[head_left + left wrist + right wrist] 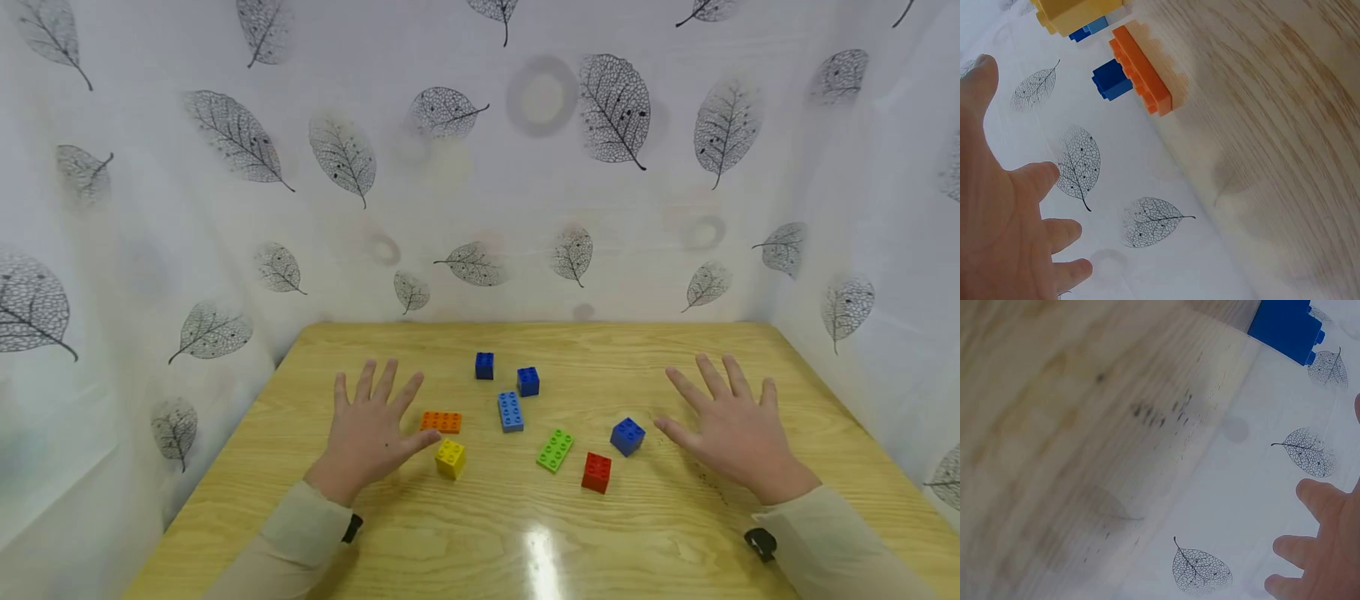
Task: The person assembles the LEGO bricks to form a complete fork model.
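My left hand (369,436), fingers spread and holding nothing, is on the left beside an orange brick (441,422) and a yellow brick (450,459). Its thumb overlaps the gap between those two in the head view. On the right, my right hand (731,429) is spread with nothing in it, its thumb pointing at a blue brick (627,437). A red brick (596,472) and a long green brick (555,451) lie left of that. A long light-blue brick (510,412) sits mid-table, with two dark blue bricks (484,366) behind it.
The bricks lie apart on a wooden table (480,533). A white curtain (480,192) with leaf prints surrounds its back and sides. Dark straps show at both cuffs, and a light glare falls on the front of the table.
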Motion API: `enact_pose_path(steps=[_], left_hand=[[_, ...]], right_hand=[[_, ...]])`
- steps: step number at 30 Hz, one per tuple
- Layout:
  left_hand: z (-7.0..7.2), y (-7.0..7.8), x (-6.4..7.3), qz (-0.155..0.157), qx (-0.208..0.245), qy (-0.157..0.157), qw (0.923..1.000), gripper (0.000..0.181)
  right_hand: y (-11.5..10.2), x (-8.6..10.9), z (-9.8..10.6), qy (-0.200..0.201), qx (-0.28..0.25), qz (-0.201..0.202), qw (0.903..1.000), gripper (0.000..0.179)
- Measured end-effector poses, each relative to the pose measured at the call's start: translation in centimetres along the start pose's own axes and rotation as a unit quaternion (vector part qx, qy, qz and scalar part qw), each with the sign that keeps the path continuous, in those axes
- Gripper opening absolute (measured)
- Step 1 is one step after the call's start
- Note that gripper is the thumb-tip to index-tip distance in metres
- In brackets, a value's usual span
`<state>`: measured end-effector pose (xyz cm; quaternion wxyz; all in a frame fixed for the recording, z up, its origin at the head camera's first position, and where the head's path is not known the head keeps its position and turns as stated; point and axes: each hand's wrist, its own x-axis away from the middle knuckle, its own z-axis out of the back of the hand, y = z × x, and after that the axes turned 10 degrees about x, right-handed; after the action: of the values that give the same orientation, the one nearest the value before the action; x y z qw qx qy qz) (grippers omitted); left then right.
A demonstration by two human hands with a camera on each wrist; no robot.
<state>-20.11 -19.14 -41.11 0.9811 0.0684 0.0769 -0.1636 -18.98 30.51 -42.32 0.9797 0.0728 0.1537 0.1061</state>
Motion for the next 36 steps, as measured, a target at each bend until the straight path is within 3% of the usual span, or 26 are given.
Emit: enact_pose_path(steps=[8,16,27,36], left_hand=[[-0.1,0.0,0.3,-0.028,0.003,-0.017,0.9995,0.094],[-0.3,0.4,0.3,-0.06,0.004,-0.004,0.9982,0.095],[-0.8,1.3,0.6,-0.099,0.062,-0.011,0.9931,0.097],[-1.2,2.1,0.9,-0.091,0.121,-0.052,0.9871,0.089]], right_hand=[[-0.2,0.0,0.1,0.01,0.001,0.014,0.9998,0.079],[-0.9,-0.1,0.4,0.015,-0.007,0.035,0.9992,0.076],[-3.0,0.0,0.9,0.014,-0.069,0.078,0.9945,0.073],[-5.6,0.0,1.6,0.014,-0.13,0.127,0.9832,0.062]])
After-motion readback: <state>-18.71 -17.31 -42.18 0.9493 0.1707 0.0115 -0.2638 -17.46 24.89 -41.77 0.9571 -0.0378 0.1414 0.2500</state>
